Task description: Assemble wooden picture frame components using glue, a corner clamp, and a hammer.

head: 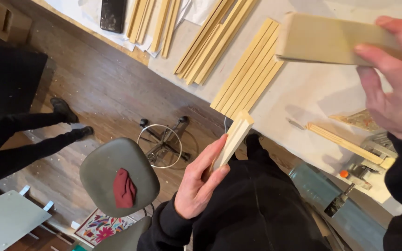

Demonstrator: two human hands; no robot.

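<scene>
You hold a pale wooden strip [232, 139] tilted, near centre, and a flat tan block [326, 39] raised far right.

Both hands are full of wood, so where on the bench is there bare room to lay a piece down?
The bare patch of the workbench lies right of the fanned wooden strips, under the block in the right hand. It is crowded toward the lower right, around the metal tool and loose strip.

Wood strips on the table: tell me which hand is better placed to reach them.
Probably the right hand: it hovers over the table beside the wood strips, though holding a block. The left hand is off the table.
</scene>
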